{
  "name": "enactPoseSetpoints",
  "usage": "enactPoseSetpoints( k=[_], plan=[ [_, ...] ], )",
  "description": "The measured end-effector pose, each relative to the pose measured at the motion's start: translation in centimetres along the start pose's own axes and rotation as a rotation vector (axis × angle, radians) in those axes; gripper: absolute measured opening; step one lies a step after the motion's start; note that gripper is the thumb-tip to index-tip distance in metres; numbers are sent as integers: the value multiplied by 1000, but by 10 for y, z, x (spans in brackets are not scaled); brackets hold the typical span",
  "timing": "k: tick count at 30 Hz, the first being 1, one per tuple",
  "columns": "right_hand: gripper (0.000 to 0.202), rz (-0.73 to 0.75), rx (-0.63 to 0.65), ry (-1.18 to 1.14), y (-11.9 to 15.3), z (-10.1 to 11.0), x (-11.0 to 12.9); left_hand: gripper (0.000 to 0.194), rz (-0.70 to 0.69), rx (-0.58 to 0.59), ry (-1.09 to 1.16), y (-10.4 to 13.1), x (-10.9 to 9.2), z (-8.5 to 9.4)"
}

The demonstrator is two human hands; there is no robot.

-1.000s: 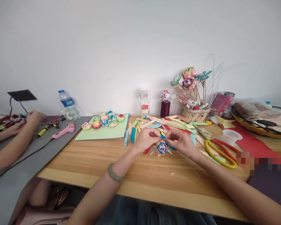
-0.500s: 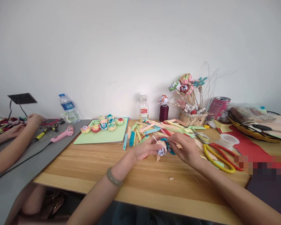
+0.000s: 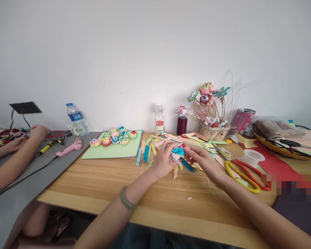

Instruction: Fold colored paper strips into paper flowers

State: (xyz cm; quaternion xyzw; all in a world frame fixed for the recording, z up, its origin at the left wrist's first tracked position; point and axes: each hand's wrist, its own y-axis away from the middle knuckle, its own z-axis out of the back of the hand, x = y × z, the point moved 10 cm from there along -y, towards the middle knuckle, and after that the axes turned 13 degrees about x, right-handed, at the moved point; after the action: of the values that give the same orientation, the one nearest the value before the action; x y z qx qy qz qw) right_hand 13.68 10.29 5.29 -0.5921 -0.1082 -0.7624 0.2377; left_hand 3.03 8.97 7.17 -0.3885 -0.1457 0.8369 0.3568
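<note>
My left hand [image 3: 163, 162], with a bangle on its wrist, is closed round a folded paper flower [image 3: 178, 151]. Pale pointed ends and a blue piece of the flower face up between my hands. From the other side, the fingers of my right hand [image 3: 199, 157] pinch the flower's blue edge. Both hands are raised a little over a loose heap of folded paper strips [image 3: 155, 142] in blue, peach, yellow and green. My fingers hide part of the flower.
Several finished paper flowers [image 3: 115, 139] lie on green paper [image 3: 98, 154] to the left. Scissors [image 3: 242, 174], a thread spool [image 3: 181, 125], a glass bottle [image 3: 159, 119] and a flower basket [image 3: 214, 132] stand or lie around the heap. A co-worker's hand [image 3: 37, 132] is at far left, near a pink glue gun [image 3: 69, 148].
The flower has been turned over, so its pale pointed ends and blue piece now show instead of the petal side. My left hand has rotated and risen slightly.
</note>
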Motion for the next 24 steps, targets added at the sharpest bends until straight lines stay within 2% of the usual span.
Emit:
enactPoseSetpoints(
  k=[4,8,13,18,24],
  plan=[
    [35,-3,55,-170,-3,-5,-8,49,39,15,17,1,3,-1],
    [36,1,87,-144,-2,-8,-6,47,133,6,108,2,16,0],
    [39,-9,102,-83,-2,-13,-5,41,303,95,297,4,34,-13],
    [40,-9,56,-38,-2,-12,-9,42,298,80,519,4,33,-18],
    [38,14,45,24,-1,-14,-2,46,291,49,604,4,34,-17]
  ],
)
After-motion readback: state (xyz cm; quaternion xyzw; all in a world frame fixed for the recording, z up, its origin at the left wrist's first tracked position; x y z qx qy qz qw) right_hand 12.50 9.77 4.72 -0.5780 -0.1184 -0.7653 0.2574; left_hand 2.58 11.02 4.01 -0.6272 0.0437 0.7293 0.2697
